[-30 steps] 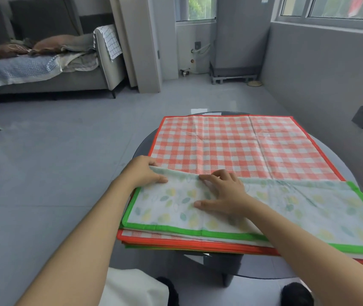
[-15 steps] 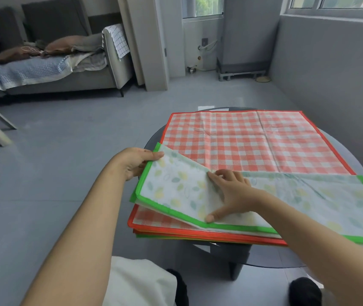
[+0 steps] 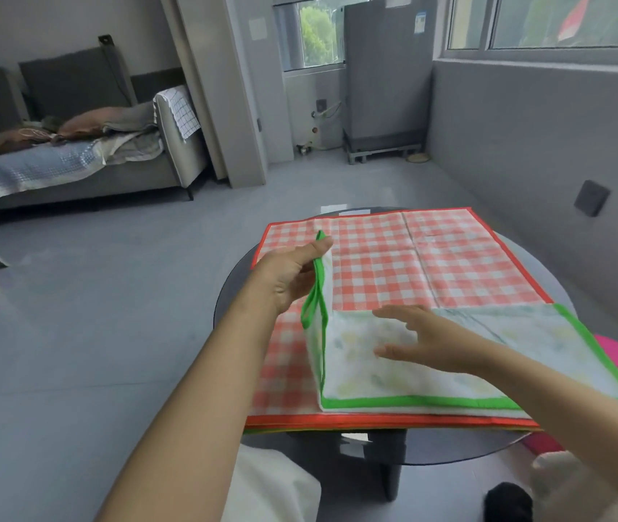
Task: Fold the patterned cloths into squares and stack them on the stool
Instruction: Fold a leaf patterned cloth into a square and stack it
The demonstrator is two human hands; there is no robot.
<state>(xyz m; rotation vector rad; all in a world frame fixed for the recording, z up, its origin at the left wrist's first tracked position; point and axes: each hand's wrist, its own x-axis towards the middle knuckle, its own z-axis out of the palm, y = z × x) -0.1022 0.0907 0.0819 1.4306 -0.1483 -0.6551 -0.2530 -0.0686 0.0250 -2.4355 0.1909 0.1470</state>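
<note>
The green-bordered cloth (image 3: 405,356) looks thin and soft, a matt white weave with a faint leaf print and a smooth, brighter green binding along its edges. Where the left hand (image 3: 288,273) lifts its end, the fabric stands limp and slightly see-through. The red checked cloth (image 3: 413,258) beneath is matt too, marked by sharp fold creases, with a plain red hem. The round table (image 3: 232,295) has a dark, smooth, glossy top that reflects light. The floor (image 3: 111,295) is smooth grey tile with a dull sheen. The sofa (image 3: 85,171) is covered in grey woven upholstery, under rumpled blankets.
</note>
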